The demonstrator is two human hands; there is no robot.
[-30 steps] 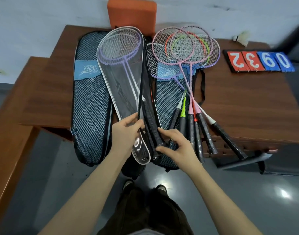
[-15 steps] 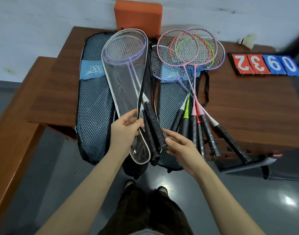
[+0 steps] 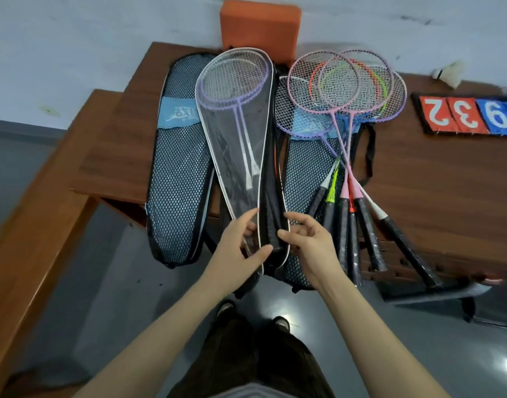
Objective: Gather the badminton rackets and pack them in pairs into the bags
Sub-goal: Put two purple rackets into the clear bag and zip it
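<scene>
Brown wood forms the table [image 3: 436, 179] that a person stands at, seen from above. A clear-fronted racket bag [image 3: 235, 145] with white piping lies lengthwise across the table, its narrow end hanging past the near edge. Inside it sit two purple-framed rackets [image 3: 235, 81], heads at the far end, shafts running toward the person.

The left hand [image 3: 241, 254] holds the bag's narrow end, thumb under and fingers curled over the clear panel. The right hand [image 3: 309, 242] is just beside it, thumb and forefinger pinching the bag's dark edge where the black racket grips lie; its other fingers curl loosely.

Just right of the bag, a fan of loose rackets [image 3: 347, 90] in pink, purple, orange and yellow-green lies with heads overlapping and black handles [image 3: 367, 234] splayed over the table's near edge. They rest on a black mesh bag [image 3: 301, 179] with a blue label. A second mesh bag [image 3: 180, 179] lies left of the clear one.

Farther back stands an orange block [image 3: 261, 24]. At the right are a white shuttlecock [image 3: 450, 74] and red and blue number cards [image 3: 470, 116].
</scene>
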